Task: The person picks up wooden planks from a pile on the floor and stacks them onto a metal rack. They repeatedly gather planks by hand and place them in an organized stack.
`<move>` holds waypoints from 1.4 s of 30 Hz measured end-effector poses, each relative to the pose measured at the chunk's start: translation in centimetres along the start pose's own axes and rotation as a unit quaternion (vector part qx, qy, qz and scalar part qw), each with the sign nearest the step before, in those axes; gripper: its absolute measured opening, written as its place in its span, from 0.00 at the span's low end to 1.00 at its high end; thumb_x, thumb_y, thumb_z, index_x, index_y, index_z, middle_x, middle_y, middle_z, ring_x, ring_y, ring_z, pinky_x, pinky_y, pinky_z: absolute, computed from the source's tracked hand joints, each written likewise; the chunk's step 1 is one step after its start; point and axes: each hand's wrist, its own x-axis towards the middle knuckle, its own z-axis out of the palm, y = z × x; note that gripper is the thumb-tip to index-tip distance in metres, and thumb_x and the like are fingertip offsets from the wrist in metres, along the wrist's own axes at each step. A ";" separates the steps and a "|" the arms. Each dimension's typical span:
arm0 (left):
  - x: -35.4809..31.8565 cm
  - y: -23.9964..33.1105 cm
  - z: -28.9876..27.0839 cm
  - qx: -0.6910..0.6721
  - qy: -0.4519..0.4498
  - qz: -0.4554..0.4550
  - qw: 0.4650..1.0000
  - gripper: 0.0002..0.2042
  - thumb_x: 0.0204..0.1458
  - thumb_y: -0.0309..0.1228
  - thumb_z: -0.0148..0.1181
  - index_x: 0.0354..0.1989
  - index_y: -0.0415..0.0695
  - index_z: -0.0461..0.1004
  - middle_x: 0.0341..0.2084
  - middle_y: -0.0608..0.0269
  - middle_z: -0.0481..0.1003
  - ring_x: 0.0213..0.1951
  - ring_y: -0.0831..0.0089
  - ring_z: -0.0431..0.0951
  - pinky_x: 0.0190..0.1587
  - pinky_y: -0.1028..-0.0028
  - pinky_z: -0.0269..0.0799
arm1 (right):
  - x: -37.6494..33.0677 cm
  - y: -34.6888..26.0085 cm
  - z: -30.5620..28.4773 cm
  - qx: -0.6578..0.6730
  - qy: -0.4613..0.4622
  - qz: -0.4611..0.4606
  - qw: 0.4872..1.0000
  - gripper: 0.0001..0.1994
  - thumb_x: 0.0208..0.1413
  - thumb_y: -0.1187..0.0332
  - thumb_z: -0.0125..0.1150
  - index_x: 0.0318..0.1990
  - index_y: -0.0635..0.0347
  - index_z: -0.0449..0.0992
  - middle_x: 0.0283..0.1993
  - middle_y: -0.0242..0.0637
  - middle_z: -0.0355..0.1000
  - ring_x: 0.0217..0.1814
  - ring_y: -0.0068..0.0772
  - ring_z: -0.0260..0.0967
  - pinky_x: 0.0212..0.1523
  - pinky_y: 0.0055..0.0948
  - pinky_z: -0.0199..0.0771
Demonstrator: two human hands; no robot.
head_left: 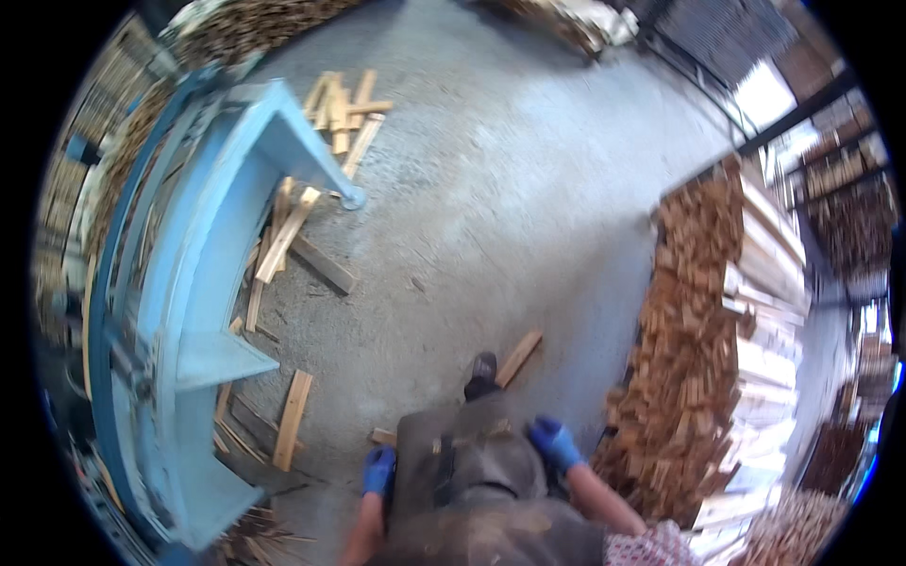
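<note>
My left hand [379, 471], in a blue glove, hangs low beside the left edge of my dark brown apron [467, 462]. Its fingers look curled in, and nothing shows in them. On the apron's other side is my right hand [555, 443], also blue-gloved; motion smears its fingers, and no held thing can be made out. One dark shoe [482, 368] pokes out beyond the apron, with a short wooden board [520, 358] on the floor right beside it. Another bit of wood [383, 437] lies near my left hand.
A light-blue metal machine frame [203, 274] with jutting brackets stands at left. Loose boards [293, 420] and a small heap of wood [344, 108] lie along it. A long stack of cut timber [694, 349] rises at right. Concrete floor [472, 189] stretches ahead.
</note>
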 end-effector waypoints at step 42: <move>31.9 -21.6 41.9 0.719 -0.212 0.410 0.520 0.59 0.33 0.49 0.74 0.70 0.53 0.35 0.63 0.38 0.49 0.64 0.47 0.52 0.64 0.57 0.56 | 12.8 20.9 61.0 0.292 0.306 0.698 0.579 0.56 0.31 0.48 0.74 0.65 0.69 0.48 0.61 0.60 0.57 0.56 0.67 0.62 0.55 0.46 0.66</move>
